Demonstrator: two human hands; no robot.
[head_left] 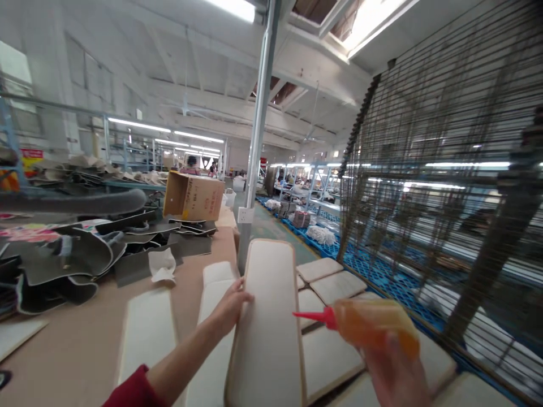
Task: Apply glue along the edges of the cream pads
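Pinching the white panel (271,322) at its nine-o'clock edge, the left hand (231,305) is holding it lengthwise, twelve to six; at four o'clock, the right hand (396,370) is clasping the amber bottle (373,325), its red nozzle (318,317) pointing to nine, toward the panel.

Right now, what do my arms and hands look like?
Your left hand is bare, with no glove, ring or watch visible. The left forearm is bare down to a plain, deep red sleeve. Your right hand is blurred but looks ungloved; no right sleeve shows.
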